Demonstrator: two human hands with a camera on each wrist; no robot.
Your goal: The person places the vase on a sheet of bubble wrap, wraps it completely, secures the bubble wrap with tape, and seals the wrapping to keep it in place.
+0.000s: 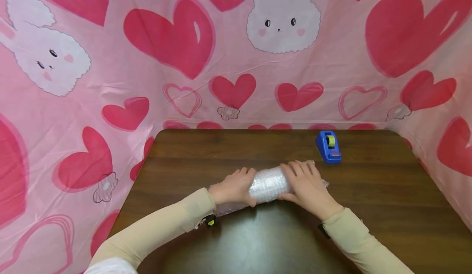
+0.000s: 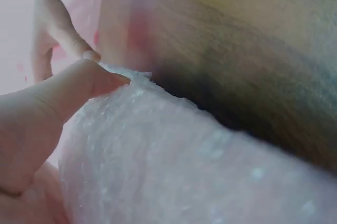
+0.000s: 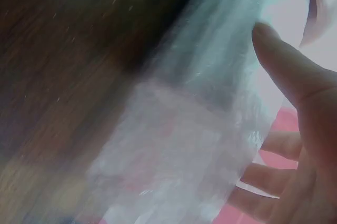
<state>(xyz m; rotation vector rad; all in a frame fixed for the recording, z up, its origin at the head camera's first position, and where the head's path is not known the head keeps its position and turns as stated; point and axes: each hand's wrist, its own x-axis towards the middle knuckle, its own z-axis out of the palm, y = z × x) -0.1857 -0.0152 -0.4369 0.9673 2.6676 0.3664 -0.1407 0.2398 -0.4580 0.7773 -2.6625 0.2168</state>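
Observation:
A clear bubble-wrap roll (image 1: 271, 184) lies slantwise across the middle of the table, its right end farther away. My left hand (image 1: 236, 187) grips it toward its left end, thumb on the near side and fingers over the far side. Around the right part, my right hand (image 1: 305, 184) holds it the same way. In the left wrist view the left thumb (image 2: 97, 81) presses on the bubble wrap (image 2: 174, 150). Flat, loose layers of bubble wrap (image 3: 158, 145) spread past the right hand (image 3: 316, 124) in the right wrist view. Whatever lies inside the roll is hidden.
A blue tape dispenser (image 1: 328, 149) with a yellowish tape roll stands at the back right of the dark wooden table (image 1: 387, 208). Pink cloth (image 1: 258, 65) with hearts and rabbits hangs behind the table and along both sides.

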